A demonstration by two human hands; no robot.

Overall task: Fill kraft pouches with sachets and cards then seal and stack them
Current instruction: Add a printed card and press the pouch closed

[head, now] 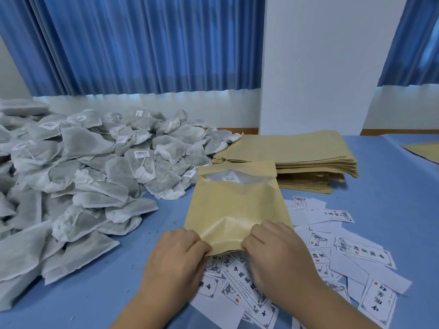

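Pinching flat tan kraft-paper pouch [237, 205] bottom with left grip [180, 248], right grip [268, 243] (white mesh sachet [235, 178] inside); tug evenly.

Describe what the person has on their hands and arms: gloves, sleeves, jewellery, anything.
Nothing is worn. The left hand and right hand are bare, with no gloves, rings or tape showing. The left forearm and right forearm are bare too, down to the picture's bottom edge, with no sleeve, watch or bracelet in view at either wrist.
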